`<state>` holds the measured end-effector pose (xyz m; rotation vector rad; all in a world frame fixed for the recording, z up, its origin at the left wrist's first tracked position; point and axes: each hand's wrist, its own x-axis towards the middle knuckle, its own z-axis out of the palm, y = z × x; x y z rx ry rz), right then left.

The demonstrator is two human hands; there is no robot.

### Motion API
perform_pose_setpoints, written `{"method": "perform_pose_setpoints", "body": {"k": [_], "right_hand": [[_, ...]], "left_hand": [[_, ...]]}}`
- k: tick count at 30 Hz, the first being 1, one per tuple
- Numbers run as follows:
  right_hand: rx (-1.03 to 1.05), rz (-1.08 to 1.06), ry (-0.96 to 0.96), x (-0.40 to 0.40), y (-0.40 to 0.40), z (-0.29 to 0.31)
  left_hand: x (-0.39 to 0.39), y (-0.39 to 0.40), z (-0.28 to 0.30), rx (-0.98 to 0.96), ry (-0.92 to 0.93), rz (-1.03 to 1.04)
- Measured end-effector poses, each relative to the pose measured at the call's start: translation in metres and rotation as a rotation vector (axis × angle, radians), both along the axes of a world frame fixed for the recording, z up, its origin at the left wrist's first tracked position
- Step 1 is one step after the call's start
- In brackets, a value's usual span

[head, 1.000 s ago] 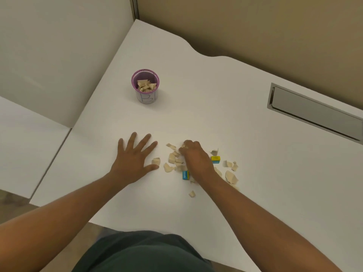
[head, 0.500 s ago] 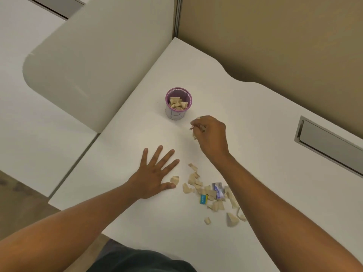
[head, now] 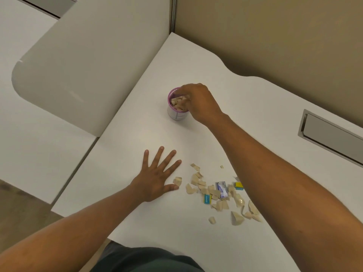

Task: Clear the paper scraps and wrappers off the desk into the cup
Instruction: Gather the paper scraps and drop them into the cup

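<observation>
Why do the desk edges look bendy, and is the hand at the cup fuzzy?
Head view: the wide-angle lens bows the white desk and the grey divider panel; the right hand over the purple-rimmed paper cup is slightly motion-blurred; lighting is soft, with faint shadows and no glare.

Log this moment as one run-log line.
right hand: fingertips in purple-rimmed paper cup, grip unclear | left hand: flat, open on white desk | beige paper scraps: remaining
</observation>
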<state>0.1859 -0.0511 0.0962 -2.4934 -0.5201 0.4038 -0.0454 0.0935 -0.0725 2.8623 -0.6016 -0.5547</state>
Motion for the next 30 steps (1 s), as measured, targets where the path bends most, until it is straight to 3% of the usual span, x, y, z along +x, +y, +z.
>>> {"method": "perform_pose_setpoints", "body": {"k": [4,6,9,12,14,17,23,30], "right_hand": [[0.163,-0.271,-0.132,-0.033,-0.05,0.015],[0.203,-0.406,-0.1,-0.067,-0.095,0.011],[0.102,-0.592,0.053,-0.136,-0.177,-0.011],[-0.13,-0.714,0.264,-0.205,-0.243,-0.04],[-0.231,-0.741,0.447,-0.246,-0.262,-0.057],[-0.192,-0.768,0.573,-0.286,-0.257,-0.078],[-0.036,-0.75,0.353,-0.291,-0.202,-0.104],[-0.156,-0.552,0.259,-0.273,-0.174,-0.106]], "left_hand": [[0.001,-0.002,0.008,0.014,0.046,0.003],[0.001,-0.003,0.012,0.053,0.064,0.009],[0.002,-0.009,0.027,0.078,0.081,0.056],[-0.001,-0.026,0.043,-0.011,0.042,0.141],[-0.007,-0.041,0.047,-0.098,0.053,0.166],[-0.013,-0.068,0.05,-0.208,0.182,0.181],[-0.005,-0.115,0.059,-0.222,0.283,0.149],[0.005,-0.13,0.06,-0.284,0.297,0.021]]}}
